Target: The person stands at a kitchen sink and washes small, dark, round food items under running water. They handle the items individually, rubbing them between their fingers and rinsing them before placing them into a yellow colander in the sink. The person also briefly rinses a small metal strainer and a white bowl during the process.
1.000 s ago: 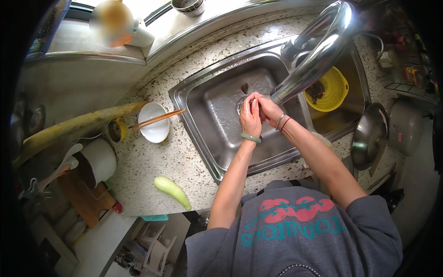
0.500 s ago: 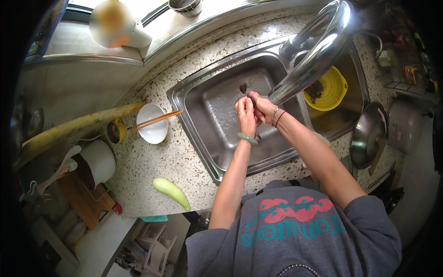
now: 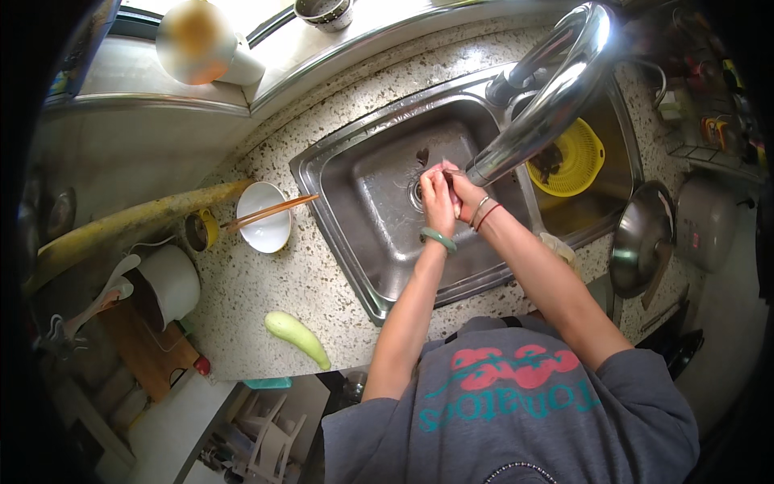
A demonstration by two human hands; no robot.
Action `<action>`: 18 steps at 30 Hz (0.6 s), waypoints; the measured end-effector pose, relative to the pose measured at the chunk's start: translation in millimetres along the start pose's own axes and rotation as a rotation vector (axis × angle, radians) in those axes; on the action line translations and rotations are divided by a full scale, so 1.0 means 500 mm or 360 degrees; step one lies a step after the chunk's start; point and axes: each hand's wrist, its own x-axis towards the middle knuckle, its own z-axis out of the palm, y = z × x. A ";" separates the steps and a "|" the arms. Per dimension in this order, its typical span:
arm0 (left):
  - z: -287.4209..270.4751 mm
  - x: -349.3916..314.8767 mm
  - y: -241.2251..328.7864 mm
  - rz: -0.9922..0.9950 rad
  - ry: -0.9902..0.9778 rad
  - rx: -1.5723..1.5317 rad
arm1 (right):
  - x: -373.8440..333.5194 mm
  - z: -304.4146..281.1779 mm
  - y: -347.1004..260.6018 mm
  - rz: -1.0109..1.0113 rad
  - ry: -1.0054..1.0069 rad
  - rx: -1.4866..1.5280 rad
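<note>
My left hand [image 3: 438, 202], with a green bangle at the wrist, is pressed against my right hand [image 3: 466, 192] just below the end of the chrome faucet [image 3: 528, 129]. Both are closed around a small dark brown piece [image 3: 448, 178], mostly hidden by the fingers; its kind cannot be made out. They are above the steel sink basin [image 3: 363, 173], beside its drain [image 3: 416, 194]. A similar dark, flat piece [image 3: 422, 156] lies on the wet basin floor beyond my fingers. More dark pieces [image 3: 548, 163] sit inside the yellow plastic colander [image 3: 580, 165] in the right basin.
Left of the sink, chopsticks [image 3: 270, 211] rest across a white bowl [image 3: 264, 234], their tips reaching the sink rim. A pale green gourd [image 3: 298, 339] lies at the counter's front edge. A metal pan lid [image 3: 642, 234] stands at the right.
My hands have stayed together, shifting slightly and turning against each other. A dark bit seen below my wrists earlier no longer shows. The dark piece beyond my fingers stays on the basin floor.
</note>
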 end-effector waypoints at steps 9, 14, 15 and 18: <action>-0.028 0.010 0.086 -0.0335 0.0010 -0.0952 | -0.073 0.070 -0.023 -0.0080 -0.0403 0.0378; 0.007 0.024 0.050 0.0417 0.0168 0.0208 | -0.046 0.073 -0.007 -0.0402 -0.0142 0.0269; 0.039 -0.004 0.082 0.0530 0.0200 0.0185 | -0.034 0.058 -0.012 -0.0496 -0.0119 0.0250; 0.037 -0.015 0.105 0.0361 -0.0208 0.0269 | -0.066 0.054 -0.037 -0.0343 -0.0084 0.0311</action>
